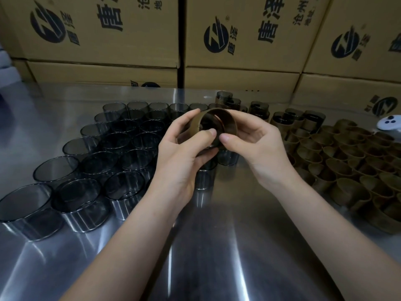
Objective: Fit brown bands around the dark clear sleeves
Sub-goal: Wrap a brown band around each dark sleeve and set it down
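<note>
Bare forearms reach in over the steel table (217, 246), with both hands meeting above its middle. The left hand (184, 151) curls fingers and thumb round a brown band (231, 121). The right hand (258, 144) pinches the band's other side, thumb on the near rim. Dark clear sleeves (93, 161) stand at left, and one might be inside the band, hard to say. Spare bands (347, 168) are crowded at right.

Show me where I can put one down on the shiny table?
The bare table near you, under both arms, is free, bordered by dark clear sleeves on the left and loose brown bands on the right. The far-left strip by the cardboard boxes is bare too. Both sides and the back middle are crowded.
</note>
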Tool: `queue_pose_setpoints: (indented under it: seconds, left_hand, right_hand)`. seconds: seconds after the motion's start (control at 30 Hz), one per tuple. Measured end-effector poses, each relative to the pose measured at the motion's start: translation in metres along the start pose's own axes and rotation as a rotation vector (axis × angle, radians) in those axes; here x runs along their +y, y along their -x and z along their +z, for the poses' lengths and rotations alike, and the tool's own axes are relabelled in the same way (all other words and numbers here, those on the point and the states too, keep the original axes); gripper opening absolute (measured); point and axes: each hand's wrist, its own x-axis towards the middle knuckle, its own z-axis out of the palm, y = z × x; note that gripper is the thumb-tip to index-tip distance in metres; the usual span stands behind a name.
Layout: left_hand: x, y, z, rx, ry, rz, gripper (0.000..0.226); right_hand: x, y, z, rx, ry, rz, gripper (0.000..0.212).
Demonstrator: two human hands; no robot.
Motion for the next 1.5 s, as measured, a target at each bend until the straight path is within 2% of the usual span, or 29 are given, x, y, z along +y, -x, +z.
queue_pose_setpoints:
  seconds: [0.33, 0.57, 0.83, 1.07, 1.3, 1.5]
  left_hand:
    - [0.001, 0.001, -0.001, 0.007, -0.021, -0.003, 0.048]
    - [0.002, 0.001, 0.001, 0.015, 0.01, -0.036, 0.067]
    - [0.008, 0.003, 0.002, -0.046, 0.006, -0.061, 0.056]
    - [0.013, 0.003, 0.003, -0.097, 0.015, -0.068, 0.073]
    - [0.01, 0.005, 0.002, -0.142, -0.054, -0.005, 0.051]
    - [0.009, 0.005, 0.001, -0.123, -0.056, -0.005, 0.043]
  right_hand:
    - [0.006, -0.001, -0.002, 0.012, -0.08, 0.065, 0.036]
    - [0.008, -0.002, -0.001, 0.023, -0.067, 0.132, 0.032]
    - [0.008, -0.001, 0.002, -0.059, -0.03, 0.286, 0.041]
    - [0.005, -0.001, 0.006, -0.065, -0.213, 0.303, 0.044]
    - [0.006, -0.001, 0.004, -0.034, -0.209, 0.296, 0.039]
    - [0.006, 0.0, 0.005, -0.027, -0.253, 0.276, 0.037]
